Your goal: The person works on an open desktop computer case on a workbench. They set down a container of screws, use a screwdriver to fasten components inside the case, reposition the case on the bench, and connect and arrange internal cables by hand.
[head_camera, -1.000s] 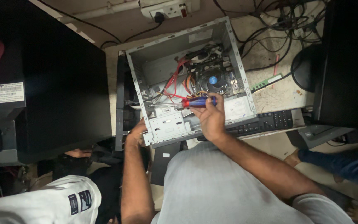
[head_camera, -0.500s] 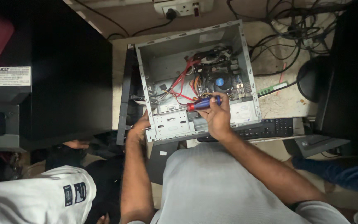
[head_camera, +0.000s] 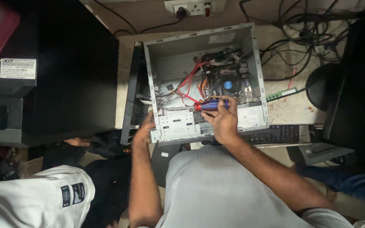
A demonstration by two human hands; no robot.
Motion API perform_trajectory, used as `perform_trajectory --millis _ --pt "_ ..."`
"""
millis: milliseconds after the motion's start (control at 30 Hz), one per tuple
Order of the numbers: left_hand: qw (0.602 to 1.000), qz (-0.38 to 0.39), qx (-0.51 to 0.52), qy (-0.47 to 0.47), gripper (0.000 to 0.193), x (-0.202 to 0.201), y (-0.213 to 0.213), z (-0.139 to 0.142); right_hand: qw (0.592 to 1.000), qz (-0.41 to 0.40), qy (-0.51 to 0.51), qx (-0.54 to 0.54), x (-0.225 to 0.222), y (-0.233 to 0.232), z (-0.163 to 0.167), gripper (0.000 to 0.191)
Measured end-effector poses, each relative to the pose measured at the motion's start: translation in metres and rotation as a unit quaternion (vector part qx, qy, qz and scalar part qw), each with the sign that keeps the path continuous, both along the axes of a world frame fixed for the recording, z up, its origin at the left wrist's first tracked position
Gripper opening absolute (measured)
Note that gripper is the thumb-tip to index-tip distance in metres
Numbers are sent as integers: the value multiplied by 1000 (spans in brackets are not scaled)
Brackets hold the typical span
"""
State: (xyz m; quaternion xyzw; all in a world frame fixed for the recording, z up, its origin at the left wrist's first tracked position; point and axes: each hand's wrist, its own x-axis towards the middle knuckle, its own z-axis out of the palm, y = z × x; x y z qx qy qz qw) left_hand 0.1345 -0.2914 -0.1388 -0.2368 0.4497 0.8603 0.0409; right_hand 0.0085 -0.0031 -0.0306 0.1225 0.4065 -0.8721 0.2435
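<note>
Since a moment ago our view has slid so the open computer case point(head_camera: 203, 84) sits nearer the middle; our hands have barely moved. Our right hand point(head_camera: 221, 120) grips the red-and-blue screwdriver point(head_camera: 210, 105) over the drive bay point(head_camera: 176, 123). Our left hand point(head_camera: 145, 130) clasps the case's near-left edge, fingers curled.

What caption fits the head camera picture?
Right hand holds a red-and-blue screwdriver inside an open computer case; left hand grips its edge.

Dim, even overhead light; black side areas underexposed, centre reasonably sharp.
</note>
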Motion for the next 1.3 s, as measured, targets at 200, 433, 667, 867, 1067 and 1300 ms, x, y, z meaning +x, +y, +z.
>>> perform_trajectory --millis 200,433,667,867,1067,1300 --pt "997 21 -20 -68 81 7 4 6 1000 -5 5 -14 6 -4 3 21" --pt "995 1 -46 -89 76 8 1 8 997 -34 58 -40 5 -1 13 20" --pt "989 -94 -92 -71 84 4 -10 12 994 -57 67 -67 -2 24 25 16" --pt "985 -122 -107 -59 94 -7 -16 9 993 -67 64 -69 1 33 26 18" --pt "985 -131 -78 -77 93 -12 -19 2 995 -68 43 -61 6 36 26 22" --pt "981 -156 -77 -82 81 -18 -23 5 994 -33 66 -79 4 23 28 22"
